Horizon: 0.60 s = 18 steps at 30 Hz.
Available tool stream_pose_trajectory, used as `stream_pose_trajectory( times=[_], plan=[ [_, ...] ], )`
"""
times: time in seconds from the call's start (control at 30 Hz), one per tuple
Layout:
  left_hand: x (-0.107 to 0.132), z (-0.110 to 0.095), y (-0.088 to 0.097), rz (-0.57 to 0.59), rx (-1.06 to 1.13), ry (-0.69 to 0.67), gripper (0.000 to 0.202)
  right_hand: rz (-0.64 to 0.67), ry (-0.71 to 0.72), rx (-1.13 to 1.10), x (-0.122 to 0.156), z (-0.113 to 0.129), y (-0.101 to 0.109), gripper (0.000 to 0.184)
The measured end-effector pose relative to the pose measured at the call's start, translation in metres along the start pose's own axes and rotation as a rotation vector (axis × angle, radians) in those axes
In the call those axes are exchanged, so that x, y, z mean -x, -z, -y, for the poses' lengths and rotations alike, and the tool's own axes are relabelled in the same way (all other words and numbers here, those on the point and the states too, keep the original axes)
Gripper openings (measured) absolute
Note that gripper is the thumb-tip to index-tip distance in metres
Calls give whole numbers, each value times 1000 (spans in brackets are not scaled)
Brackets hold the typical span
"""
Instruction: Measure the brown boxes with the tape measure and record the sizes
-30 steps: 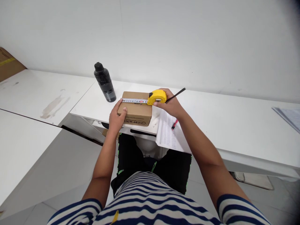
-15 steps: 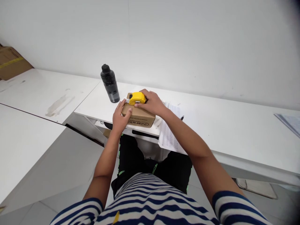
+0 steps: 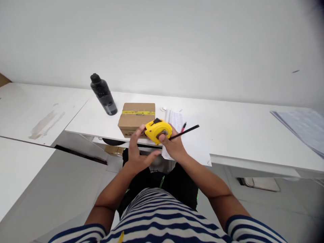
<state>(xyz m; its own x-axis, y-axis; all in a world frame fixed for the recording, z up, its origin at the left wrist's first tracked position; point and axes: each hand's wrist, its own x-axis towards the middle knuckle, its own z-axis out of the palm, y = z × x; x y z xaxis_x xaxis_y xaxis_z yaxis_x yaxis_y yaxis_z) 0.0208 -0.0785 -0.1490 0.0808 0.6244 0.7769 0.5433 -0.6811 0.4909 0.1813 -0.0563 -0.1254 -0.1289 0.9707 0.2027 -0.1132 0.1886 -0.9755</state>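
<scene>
Beside the spread left hand (image 3: 137, 160), the right hand (image 3: 176, 147) grasps a tape measure (image 3: 155, 131).

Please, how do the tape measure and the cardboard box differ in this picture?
Colour: the tape measure is yellow with black parts, while the cardboard box is brown.
Position: the tape measure is held in the right hand, whereas the cardboard box rests on the white table.
Size: the tape measure looks smaller than the cardboard box.
Shared: both show yellow, the cardboard box in the tape strip across its top.
</scene>
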Motion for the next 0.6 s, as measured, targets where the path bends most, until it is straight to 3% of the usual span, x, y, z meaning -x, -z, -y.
stream_pose_trajectory(
  times=[0.1,0.17,0.23,0.33,0.37,0.4,0.5,0.53,0.6],
  plan=[
    [13,5,-36,80,84,-91,115,-57,-134,-154,33,-27,11,52],
    [19,12,-59,96,147,-38,120,-45,-180,-182,44,-39,25,53],
    [23,20,-79,112,195,78,117,54,-172,-124,47,-44,48,59],
    [23,27,-101,156,349,294,117,322,-142,73,33,-44,101,73],
    [21,28,-107,186,424,365,118,380,-146,157,24,-43,120,76],
    [18,29,-112,222,493,428,118,358,-157,262,14,-44,138,76],
    [6,32,-125,339,606,559,116,30,-141,859,-23,-53,178,55],
    [2,34,-128,371,617,587,116,21,-132,1089,-34,-57,185,50],
    [-5,39,-133,407,624,619,116,129,-99,1406,-52,-66,192,48]
  ],
)
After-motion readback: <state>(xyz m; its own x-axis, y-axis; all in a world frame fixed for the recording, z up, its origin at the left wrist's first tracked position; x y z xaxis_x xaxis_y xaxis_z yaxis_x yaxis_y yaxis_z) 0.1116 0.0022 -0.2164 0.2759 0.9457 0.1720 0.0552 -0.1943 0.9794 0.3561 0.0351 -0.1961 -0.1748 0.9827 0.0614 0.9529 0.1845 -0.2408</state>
